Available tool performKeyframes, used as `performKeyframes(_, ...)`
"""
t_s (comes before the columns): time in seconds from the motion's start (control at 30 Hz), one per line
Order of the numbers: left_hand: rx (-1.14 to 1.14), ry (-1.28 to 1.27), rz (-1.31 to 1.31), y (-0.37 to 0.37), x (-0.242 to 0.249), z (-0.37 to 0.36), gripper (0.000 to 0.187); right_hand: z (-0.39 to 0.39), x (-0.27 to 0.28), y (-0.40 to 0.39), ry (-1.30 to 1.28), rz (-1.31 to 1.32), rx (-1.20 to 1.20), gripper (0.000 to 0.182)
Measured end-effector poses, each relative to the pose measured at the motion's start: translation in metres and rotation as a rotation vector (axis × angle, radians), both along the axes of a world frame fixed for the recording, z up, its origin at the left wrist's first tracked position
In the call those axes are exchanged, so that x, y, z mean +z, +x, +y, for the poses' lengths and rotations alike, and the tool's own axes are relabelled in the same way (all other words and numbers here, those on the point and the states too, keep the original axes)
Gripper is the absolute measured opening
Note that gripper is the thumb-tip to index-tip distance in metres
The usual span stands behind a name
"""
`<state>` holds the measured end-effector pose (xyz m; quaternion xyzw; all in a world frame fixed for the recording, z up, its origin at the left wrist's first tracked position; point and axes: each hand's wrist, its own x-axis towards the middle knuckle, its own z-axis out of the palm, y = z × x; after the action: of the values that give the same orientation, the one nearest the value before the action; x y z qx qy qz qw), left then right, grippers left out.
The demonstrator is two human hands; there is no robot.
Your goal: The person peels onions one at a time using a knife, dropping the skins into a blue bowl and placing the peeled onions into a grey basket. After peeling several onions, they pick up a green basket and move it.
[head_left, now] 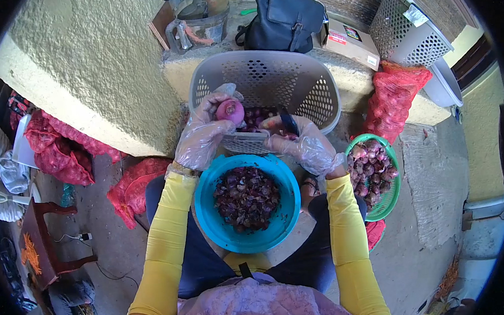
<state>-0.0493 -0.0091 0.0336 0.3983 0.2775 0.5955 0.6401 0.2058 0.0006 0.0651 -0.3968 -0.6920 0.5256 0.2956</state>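
Observation:
My left hand (200, 129), in a clear plastic glove, grips a peeled-looking red onion (230, 111) above the near rim of the grey perforated basket (322, 91). My right hand (301, 144), gloved the same way, is closed around a small dark knife (288, 123), its far end partly hidden by the fingers. More red onions (253, 118) lie at the bottom of the basket, partly behind my hands. Below both hands, between my legs, a blue basin (208, 208) holds a heap of dark purple onion skins (246, 197).
A green basket (395, 184) of unpeeled onions stands by my right knee. Red mesh sacks (394, 101) (134, 189) sit on both sides. On the ledge ahead are a black backpack (282, 19), a cardboard box (348, 43) and a bucket (213, 22). A wooden stool (43, 242) lies at left.

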Motion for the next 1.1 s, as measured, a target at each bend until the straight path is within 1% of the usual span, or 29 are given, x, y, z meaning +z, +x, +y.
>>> performKeyframes(0.03,0.001,0.001,0.0,0.0,0.0,-0.001,0.064,0.0,0.001,0.001,0.001,0.0,0.001,0.04)
performKeyframes(0.1,0.055,0.03,0.076,-0.002,0.0,-0.002,0.067,0.0,0.006,0.002,-0.231,-0.118,0.125,0.04)
performKeyframes(0.13,0.056,0.03,0.076,-0.003,0.0,-0.002,0.067,-0.001,0.006,0.001,-0.232,-0.118,0.126,0.04)
performKeyframes(0.2,0.01,0.029,0.138,-0.004,0.002,-0.001,0.068,-0.004,0.004,0.002,-0.478,-0.052,0.263,0.04)
performKeyframes(0.23,0.01,0.028,0.138,-0.003,0.001,-0.001,0.068,-0.005,-0.001,0.003,-0.479,-0.052,0.264,0.04)
performKeyframes(0.3,-0.002,0.101,0.189,-0.002,-0.002,0.0,0.066,-0.006,-0.011,0.003,-0.374,0.011,0.308,0.033)
performKeyframes(0.33,-0.002,0.1,0.189,-0.001,-0.002,0.0,0.066,-0.006,-0.009,0.003,-0.374,0.011,0.308,0.033)
performKeyframes(0.4,-0.015,0.074,0.153,0.002,0.0,-0.001,0.063,-0.006,-0.002,0.003,-0.458,-0.217,0.249,0.03)
performKeyframes(0.43,-0.016,0.074,0.153,0.002,0.001,-0.002,0.063,-0.005,-0.003,0.004,-0.458,-0.217,0.249,0.03)
performKeyframes(0.5,-0.005,0.062,0.172,0.004,0.004,-0.004,0.059,-0.002,-0.009,0.005,-0.323,-0.208,0.249,0.031)
performKeyframes(0.53,-0.006,0.062,0.172,0.004,0.003,-0.004,0.059,-0.001,-0.014,0.003,-0.324,-0.208,0.248,0.031)
performKeyframes(0.6,-0.049,0.025,0.177,0.004,0.0,-0.002,0.059,0.0,-0.023,-0.005,-0.148,0.04,0.026,0.04)
performKeyframes(0.63,-0.05,0.025,0.176,0.006,-0.005,-0.001,0.059,0.001,-0.024,-0.011,-0.148,0.039,0.025,0.04)
performKeyframes(0.7,-0.066,0.053,0.099,0.015,-0.012,0.0,0.058,0.001,-0.026,-0.025,-0.09,0.327,-0.041,0.048)
performKeyframes(0.73,-0.066,0.053,0.099,0.019,-0.011,-0.001,0.058,0.003,-0.033,-0.03,-0.082,0.348,-0.037,0.056)
performKeyframes(0.77,-0.087,0.042,0.059,0.022,-0.009,-0.002,0.057,0.003,-0.037,-0.034,-0.081,0.348,-0.037,0.056)
performKeyframes(0.83,-0.108,0.03,0.019,0.03,-0.008,-0.003,0.055,0.001,-0.041,-0.039,-0.032,0.431,-0.172,0.057)
performKeyframes(0.9,0.017,0.116,0.132,0.035,-0.009,-0.003,0.052,0.003,-0.041,-0.037,-0.024,0.429,-0.151,0.058)
performKeyframes(0.93,0.017,0.116,0.132,0.036,-0.009,-0.002,0.052,0.004,-0.041,-0.036,-0.016,0.427,-0.131,0.058)
performKeyframes(1.0,0.039,0.244,0.17,0.038,-0.01,-0.002,0.05,0.003,-0.04,-0.035,-0.018,0.422,-0.143,0.057)
performKeyframes(1.03,0.041,0.243,0.17,0.037,-0.009,-0.001,0.05,0.003,-0.039,-0.035,-0.019,0.419,-0.152,0.056)
performKeyframes(1.1,0.068,0.279,0.273,0.036,-0.007,-0.001,0.048,0.004,-0.04,-0.035,-0.01,0.423,-0.154,0.054)
